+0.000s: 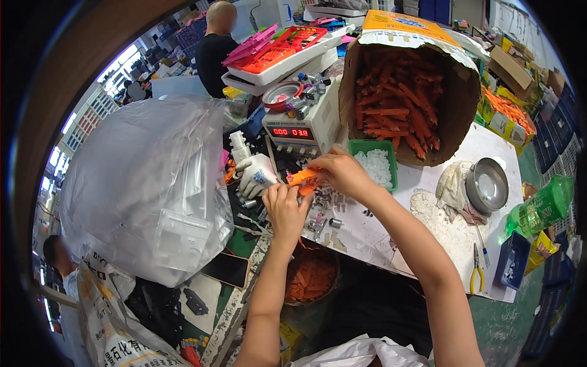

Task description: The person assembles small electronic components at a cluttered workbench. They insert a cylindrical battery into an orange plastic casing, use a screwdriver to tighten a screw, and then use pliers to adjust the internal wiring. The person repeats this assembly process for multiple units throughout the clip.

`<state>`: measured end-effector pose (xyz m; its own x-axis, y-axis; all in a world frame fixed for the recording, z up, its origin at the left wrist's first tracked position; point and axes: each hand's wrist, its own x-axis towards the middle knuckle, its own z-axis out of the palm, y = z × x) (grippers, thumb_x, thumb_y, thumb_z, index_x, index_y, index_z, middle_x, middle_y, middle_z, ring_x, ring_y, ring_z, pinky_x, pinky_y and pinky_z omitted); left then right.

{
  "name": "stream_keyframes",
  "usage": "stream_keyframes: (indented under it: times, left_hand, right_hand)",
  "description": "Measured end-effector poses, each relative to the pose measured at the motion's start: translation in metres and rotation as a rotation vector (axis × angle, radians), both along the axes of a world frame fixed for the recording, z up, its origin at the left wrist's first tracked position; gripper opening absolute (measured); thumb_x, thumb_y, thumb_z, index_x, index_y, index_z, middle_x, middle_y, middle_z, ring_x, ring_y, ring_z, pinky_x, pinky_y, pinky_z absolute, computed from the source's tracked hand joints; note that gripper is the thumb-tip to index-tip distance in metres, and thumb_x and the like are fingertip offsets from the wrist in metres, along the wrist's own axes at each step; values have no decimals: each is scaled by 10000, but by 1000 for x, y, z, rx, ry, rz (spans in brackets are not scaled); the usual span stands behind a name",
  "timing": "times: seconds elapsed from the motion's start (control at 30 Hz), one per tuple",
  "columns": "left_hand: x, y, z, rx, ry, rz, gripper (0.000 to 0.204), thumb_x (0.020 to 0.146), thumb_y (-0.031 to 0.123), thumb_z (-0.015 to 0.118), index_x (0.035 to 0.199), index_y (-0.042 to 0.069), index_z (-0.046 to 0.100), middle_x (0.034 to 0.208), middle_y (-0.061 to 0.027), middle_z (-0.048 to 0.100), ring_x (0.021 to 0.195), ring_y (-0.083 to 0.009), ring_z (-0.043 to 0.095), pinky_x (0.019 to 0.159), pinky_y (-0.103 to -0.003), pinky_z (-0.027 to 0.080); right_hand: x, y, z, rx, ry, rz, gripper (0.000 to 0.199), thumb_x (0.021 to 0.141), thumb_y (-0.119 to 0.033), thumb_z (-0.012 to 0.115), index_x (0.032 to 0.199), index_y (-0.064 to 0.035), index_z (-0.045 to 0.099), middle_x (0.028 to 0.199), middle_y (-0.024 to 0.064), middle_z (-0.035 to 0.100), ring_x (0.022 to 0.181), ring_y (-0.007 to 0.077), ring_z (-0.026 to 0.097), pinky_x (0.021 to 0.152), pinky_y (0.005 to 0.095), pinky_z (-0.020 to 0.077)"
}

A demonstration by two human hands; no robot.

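Over the near edge of the workbench, my right hand [343,174] pinches an orange plastic part [301,177] between thumb and fingers. My left hand [286,211] is closed at the lower left side of the same part, its fingertips partly hidden. A white work glove [257,176] lies just left of the part. Small metal and plastic pieces [324,223] are scattered beneath my hands. Right behind my right hand stands a green tray [394,168] of translucent white pieces.
A tipped carton [455,144] holds many orange parts. Left of it stands a power supply [327,122] with a lit red display. A large clear plastic bag [140,165] bulges at left, near a phone [226,270]. Yellow-handled pliers [476,278] and a metal bowl [487,185] lie at right.
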<state>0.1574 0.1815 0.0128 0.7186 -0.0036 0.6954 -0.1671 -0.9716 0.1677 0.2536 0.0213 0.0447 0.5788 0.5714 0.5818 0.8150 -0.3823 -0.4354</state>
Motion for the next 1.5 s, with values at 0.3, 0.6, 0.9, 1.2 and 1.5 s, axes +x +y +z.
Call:
stream_keyframes:
  times: [0.3, 0.6, 0.9, 1.2, 1.5]
  left_hand:
    - [-26, 11, 25, 13, -35, 64, 309, 721, 261, 757, 884, 10, 678, 883, -87, 601, 971, -269, 502, 909, -428, 350]
    - [-31, 1, 67, -17, -127, -11, 321, 751, 237, 738, 991, 37, 664, 962, -81, 581, 1004, -270, 501, 916, -430, 348]
    - [128, -134, 79, 198, -145, -445, 314, 792, 219, 656, 1076, 91, 617, 1057, -85, 589, 1062, -274, 499, 925, -443, 363]
    - [272, -195, 50, 503, 320, -364, 282, 816, 236, 583, 1067, 124, 648, 1158, -132, 601, 1182, -343, 490, 980, -508, 364]
    - [143, -187, 109, -49, 53, -541, 255, 793, 153, 692, 989, 29, 587, 977, -114, 621, 931, -254, 586, 848, -332, 447]
  right_hand:
    - [30, 0, -10, -128, 242, 150, 259, 737, -84, 711, 996, -89, 699, 912, 116, 637, 952, 289, 542, 822, 366, 446]
    - [6, -19, 0, 26, -33, 87, 221, 781, -119, 671, 1000, -93, 672, 1004, 41, 639, 1004, 255, 520, 858, 369, 415]
    - [-141, -127, 16, 138, -13, -72, 141, 797, -115, 674, 935, -84, 662, 971, 37, 629, 943, 256, 543, 826, 369, 427]
    - [-302, -261, -28, 283, 412, -605, 100, 809, -89, 679, 902, -53, 681, 862, 49, 658, 866, 230, 575, 776, 330, 447]
    - [-401, -301, -111, 437, 718, -1115, 138, 866, -129, 619, 931, -21, 673, 854, 78, 656, 795, 205, 588, 708, 310, 460]
